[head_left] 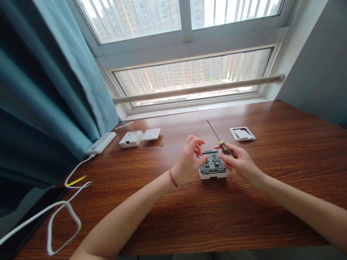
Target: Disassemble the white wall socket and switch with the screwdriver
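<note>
**While We Grip the Screwdriver, the Switch Module Lies Mid-Table**

Where the table's middle lies, about halfway between its near edge and the far edge under the window, the switch module [213, 167] sits flat with its grey inner face up on a white base. Our left hand [189, 159] is open, fingers spread and curled, with the fingertips at the module's left edge; we cannot tell whether they press on it. Our right hand [235, 160] is closed on the screwdriver [224, 147] by its handle, just over the module's right side, and the long thin shaft points away toward the far edge.

We judge that the main risks are these. Nothing clamps the module, so a push from one side could slide it on the smooth wood. The shaft reaches well beyond the hand, so a turn of the wrist could sweep it across the white cover frame [242, 134], which lies near, toward the far right corner. Two small screws [162, 144] lie loose toward the far left, and a brush of the forearm could roll them away.

Further left, near the far edge, lie a white box [131, 138] and a white plate [151, 134], then a power bank [101, 143] whose cable [65, 206] loops toward the near left corner, where it could snag an elbow. Bare wood lies between the module and the near edge, and on the right side up to the wall.
</note>
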A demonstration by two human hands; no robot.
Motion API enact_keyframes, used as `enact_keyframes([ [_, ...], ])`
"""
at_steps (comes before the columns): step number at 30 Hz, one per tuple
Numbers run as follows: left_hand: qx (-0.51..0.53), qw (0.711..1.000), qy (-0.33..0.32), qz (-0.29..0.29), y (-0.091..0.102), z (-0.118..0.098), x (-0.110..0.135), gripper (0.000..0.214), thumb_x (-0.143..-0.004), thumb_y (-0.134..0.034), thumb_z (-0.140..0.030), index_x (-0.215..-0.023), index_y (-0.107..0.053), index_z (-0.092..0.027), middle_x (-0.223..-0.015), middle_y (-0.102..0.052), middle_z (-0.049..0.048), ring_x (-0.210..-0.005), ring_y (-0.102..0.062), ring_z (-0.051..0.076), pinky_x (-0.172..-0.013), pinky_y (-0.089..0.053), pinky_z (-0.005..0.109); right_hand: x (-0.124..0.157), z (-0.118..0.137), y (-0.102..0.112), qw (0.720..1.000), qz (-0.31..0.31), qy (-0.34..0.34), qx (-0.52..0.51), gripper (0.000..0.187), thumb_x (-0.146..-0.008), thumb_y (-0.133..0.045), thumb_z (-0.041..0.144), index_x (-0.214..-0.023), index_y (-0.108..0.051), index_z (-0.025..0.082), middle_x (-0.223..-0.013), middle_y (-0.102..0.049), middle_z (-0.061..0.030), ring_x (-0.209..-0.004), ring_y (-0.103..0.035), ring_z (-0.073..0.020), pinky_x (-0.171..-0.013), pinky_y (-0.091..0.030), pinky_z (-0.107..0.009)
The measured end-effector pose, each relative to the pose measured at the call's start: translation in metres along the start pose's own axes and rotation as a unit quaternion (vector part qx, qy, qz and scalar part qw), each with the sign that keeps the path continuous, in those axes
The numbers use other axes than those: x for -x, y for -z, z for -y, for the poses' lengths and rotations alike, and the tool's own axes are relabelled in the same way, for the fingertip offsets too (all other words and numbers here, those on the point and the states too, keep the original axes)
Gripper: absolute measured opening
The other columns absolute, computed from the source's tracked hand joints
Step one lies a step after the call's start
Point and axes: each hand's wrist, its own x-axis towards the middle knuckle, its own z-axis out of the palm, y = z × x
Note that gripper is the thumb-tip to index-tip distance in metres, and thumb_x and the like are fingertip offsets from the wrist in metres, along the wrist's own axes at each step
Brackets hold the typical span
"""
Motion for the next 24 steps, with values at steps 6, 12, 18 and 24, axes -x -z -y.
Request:
enact_keyframes([
  [6, 0.063, 0.955, 0.183, 0.225, 0.015, 0.026, -0.014, 0.020, -0.065, -0.070, -0.026, -0.079, -0.065, -0.012, -0.060, -0.043, -0.0048, -0.057, -0.041, 0.008, -0.053, -0.036, 0.020, -0.019, -0.021, 0.017, 0.986, -0.082, -0.043, 0.138, 0.032, -0.065, -0.069, 0.039, -0.084, -0.059, 0.016, -0.059, -0.050, 0.0042, -0.048, -0.042, -0.0082, -0.044, -0.033, -0.022],
  [12, 0.070, 0.948, 0.201, 0.237, 0.015, 0.028, -0.013, 0.017, -0.068, -0.067, -0.026, -0.076, -0.066, -0.011, -0.060, -0.048, -0.0029, -0.058, -0.042, 0.008, -0.053, -0.035, 0.020, -0.017, -0.024, 0.010, 0.991, -0.071, -0.095, 0.064, 0.037, -0.063, -0.070, 0.037, -0.089, -0.052, 0.017, -0.057, -0.048, 0.0066, -0.042, -0.039, -0.0064, -0.038, -0.030, -0.020],
  [18, 0.057, 0.955, 0.181, 0.230, 0.015, 0.030, -0.014, 0.015, -0.069, -0.066, -0.025, -0.073, -0.068, -0.011, -0.063, -0.054, -0.0007, -0.060, -0.045, 0.009, -0.058, -0.037, 0.021, -0.018, -0.026, 0.010, 0.991, -0.074, -0.111, 0.017, 0.038, -0.064, -0.070, 0.035, -0.090, -0.048, 0.018, -0.053, -0.046, 0.0090, -0.038, -0.037, -0.0042, -0.036, -0.029, -0.017],
  [24, 0.046, 0.963, 0.141, 0.225, 0.015, 0.033, -0.013, 0.014, -0.070, -0.066, -0.026, -0.072, -0.068, -0.012, -0.066, -0.056, 0.0003, -0.062, -0.046, 0.010, -0.060, -0.038, 0.021, -0.019, -0.033, 0.012, 0.991, -0.074, -0.108, 0.014, 0.036, -0.065, -0.070, 0.034, -0.089, -0.050, 0.017, -0.054, -0.046, 0.0088, -0.039, -0.037, -0.0039, -0.036, -0.031, -0.017],
])
